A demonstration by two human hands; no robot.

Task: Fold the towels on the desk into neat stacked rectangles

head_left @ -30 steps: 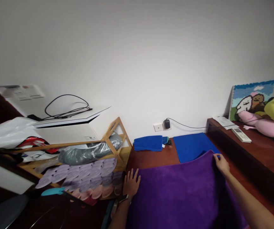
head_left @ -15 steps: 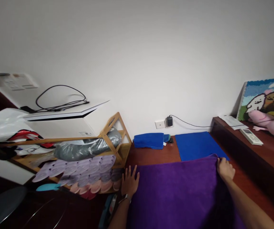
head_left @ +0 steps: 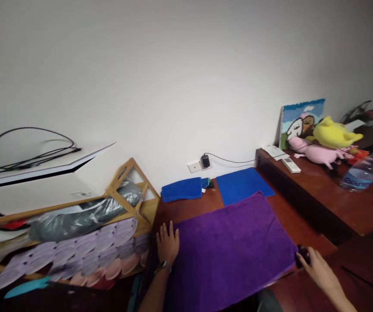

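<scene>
A purple towel (head_left: 228, 247) lies spread over the reddish-brown wooden surface. My left hand (head_left: 167, 243), with a watch on its wrist, rests flat on the towel's left edge, fingers stretched out and holding nothing. At the towel's right front corner is my right hand (head_left: 319, 268). Its fingers are bent around a small dark object (head_left: 303, 256) whose kind I cannot make out; it sits against the towel's corner. Behind the purple towel lies a flat blue cloth (head_left: 243, 184), partly covered by it. To its left is a folded blue cloth (head_left: 182, 190).
On the left, a wooden rack (head_left: 145, 190) holds lilac and pink slippers (head_left: 85, 251) and a white box (head_left: 76, 186). A raised wooden ledge at right bears a remote (head_left: 291, 165), plush toys (head_left: 319, 152) and a bottle (head_left: 364, 173). A charger (head_left: 205, 160) is plugged into the wall.
My right hand has left the towel's far right corner and come down to its near right corner. The towel now lies flatter. My left hand stays on the left edge; the view has turned right.
</scene>
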